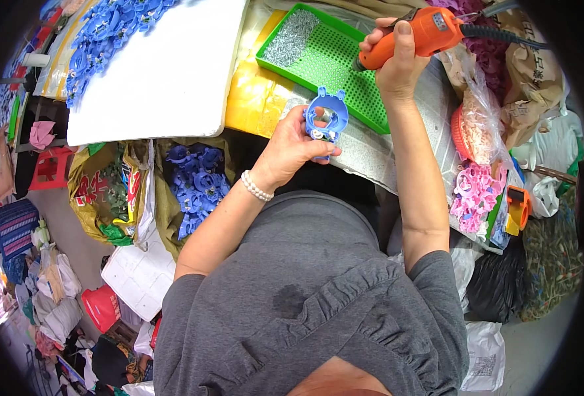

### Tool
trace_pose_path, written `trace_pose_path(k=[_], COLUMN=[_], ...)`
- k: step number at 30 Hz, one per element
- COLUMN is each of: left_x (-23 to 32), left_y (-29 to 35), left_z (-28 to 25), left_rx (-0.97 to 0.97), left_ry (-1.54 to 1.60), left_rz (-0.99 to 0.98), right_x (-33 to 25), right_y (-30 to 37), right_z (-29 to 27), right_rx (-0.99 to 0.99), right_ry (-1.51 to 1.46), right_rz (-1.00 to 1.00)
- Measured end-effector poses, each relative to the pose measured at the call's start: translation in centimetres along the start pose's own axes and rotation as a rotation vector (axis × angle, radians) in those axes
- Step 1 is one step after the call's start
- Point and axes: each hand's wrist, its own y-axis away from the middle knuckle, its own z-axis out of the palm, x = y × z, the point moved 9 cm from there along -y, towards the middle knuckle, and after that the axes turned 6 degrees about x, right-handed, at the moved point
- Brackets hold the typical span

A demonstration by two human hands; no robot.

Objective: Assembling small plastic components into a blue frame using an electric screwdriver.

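My left hand (290, 146), with a beaded bracelet at the wrist, grips a blue plastic part (335, 103) shaped like an open round frame with small ears on top. Its fingers wrap the lower end of the part. Raised to the right, my right hand (400, 69) is closed around an orange electric screwdriver (433, 32), its tip end pointing down and left over a green perforated tray (344, 49). A heap of small silvery screws (292, 38) lies in the tray's far left end. The screwdriver tip and the blue part are apart.
A white board (153, 72) lies left, blue parts (110, 33) piled along it. Below, a sack holds more blue parts (196, 181). At right are pink parts (476, 195), a red basket (462, 135) and an orange tape dispenser (517, 208). The screwdriver's black cord (503, 34) runs right.
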Motion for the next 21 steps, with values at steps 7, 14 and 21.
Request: trace_pose_path(k=[7, 14, 21], left_x=[-0.2, -0.4, 0.0], left_y=[-0.1, -0.2, -0.2], left_z=[0.0, -0.2, 0.0], left_rx=[0.004, 0.019, 0.03], left_ry=[0.01, -0.001, 0.013], left_rz=[-0.015, -0.019, -0.004], right_x=[-1.4, -3.1, -6.1], right_y=[0.1, 1.0, 5.5], right_z=[0.1, -0.2, 0.7], right_rx=[0.002, -0.093, -0.275], right_ry=[-0.045, -0.098, -0.178], right_rz=[-0.002, 0.047, -0.001])
